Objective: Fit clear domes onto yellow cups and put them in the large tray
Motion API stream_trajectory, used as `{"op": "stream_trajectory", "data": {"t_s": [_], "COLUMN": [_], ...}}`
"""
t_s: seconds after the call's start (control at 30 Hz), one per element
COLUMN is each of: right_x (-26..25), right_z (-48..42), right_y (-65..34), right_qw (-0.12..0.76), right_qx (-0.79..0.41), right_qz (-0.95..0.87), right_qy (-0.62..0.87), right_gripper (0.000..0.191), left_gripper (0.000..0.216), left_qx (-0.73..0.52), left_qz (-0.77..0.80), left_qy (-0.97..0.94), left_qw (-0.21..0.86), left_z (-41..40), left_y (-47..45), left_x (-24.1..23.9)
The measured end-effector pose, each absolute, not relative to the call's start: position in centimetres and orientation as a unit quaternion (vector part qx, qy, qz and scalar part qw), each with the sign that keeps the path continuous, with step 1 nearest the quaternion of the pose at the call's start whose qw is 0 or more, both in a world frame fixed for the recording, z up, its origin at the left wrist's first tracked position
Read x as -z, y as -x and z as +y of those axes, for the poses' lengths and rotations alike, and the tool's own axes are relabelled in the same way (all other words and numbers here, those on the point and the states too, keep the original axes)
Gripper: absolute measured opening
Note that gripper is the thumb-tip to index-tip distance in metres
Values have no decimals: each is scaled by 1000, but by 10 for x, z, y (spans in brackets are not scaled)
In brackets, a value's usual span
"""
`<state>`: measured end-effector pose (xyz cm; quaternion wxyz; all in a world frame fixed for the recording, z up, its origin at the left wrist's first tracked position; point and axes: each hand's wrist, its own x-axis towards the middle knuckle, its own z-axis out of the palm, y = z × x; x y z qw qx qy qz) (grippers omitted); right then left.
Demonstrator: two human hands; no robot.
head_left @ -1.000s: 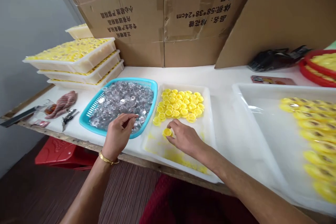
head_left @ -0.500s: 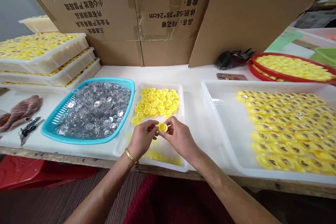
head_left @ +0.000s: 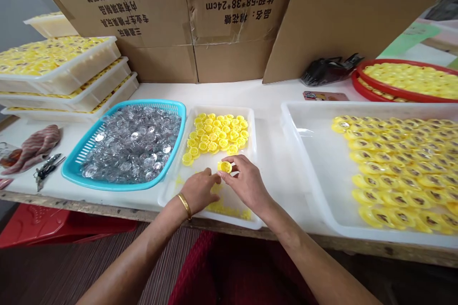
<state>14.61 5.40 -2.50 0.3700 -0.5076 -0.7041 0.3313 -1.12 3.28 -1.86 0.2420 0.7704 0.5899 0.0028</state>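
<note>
Left hand (head_left: pixel 200 190) has dropped off the yellow cup (head_left: pixel 225 167), fingers parted; right hand (head_left: pixel 247 182) pinches it above the small tray (head_left: pixel 200 167).

Yellow cup (head_left: pixel 225 167): smooth plastic; carton (head_left: pixel 231 64): matt cardboard; bangle (head_left: pixel 185 206): shiny metal.

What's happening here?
A person's right hand holds a round yellow plastic cup above a white plastic tray of similar yellow cups. The left hand is close by, thumb and fingers apart. Left of that tray is a turquoise plastic basket of shiny clear pieces; right of it, a larger white plastic tray holds rows of dark-centred yellow pieces.
</note>
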Motion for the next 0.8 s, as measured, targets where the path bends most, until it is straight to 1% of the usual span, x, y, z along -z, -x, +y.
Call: {"op": "stream_trajectory", "data": {"t_s": [0.1, 0.17, 0.3, 0.33, 0.47, 0.6, 0.7, 0.8], "right_x": [23, 22, 23, 23, 23, 24, 27, 29], "right_z": [52, 51, 50, 50, 51, 51, 51, 51], "right_y": [-146, -147, -148, -148, -146, -145, -144, -145], "right_qw": [379, 381, 375, 370, 353, 333, 317, 320], "right_qx": [-333, -335, -334, -331, -319, -314, -311, -298], "right_qz": [-696, -695, -704, -708, -716, -731, -750, -759], "right_qy": [511, 509, 502, 503, 511, 506, 490, 482], "right_gripper": [20, 24, 39, 38, 24, 25, 23, 14], "left_gripper": [17, 16, 14, 13, 12, 7, 8, 13], "left_qx": [40, 48, 30, 20, -41, -140, -226, -230], "left_qz": [564, 558, 554, 558, 591, 626, 608, 577], "left_qy": [-789, -792, -791, -789, -765, -723, -715, -752], "left_qw": [243, 246, 256, 257, 254, 257, 259, 221], "left_z": [30, 29, 29, 29, 32, 38, 44, 48], "left_y": [0, -1, 5, 8, 22, 25, 13, 0], "left_x": [18, 17, 18, 19, 15, -8, -22, -24]}}
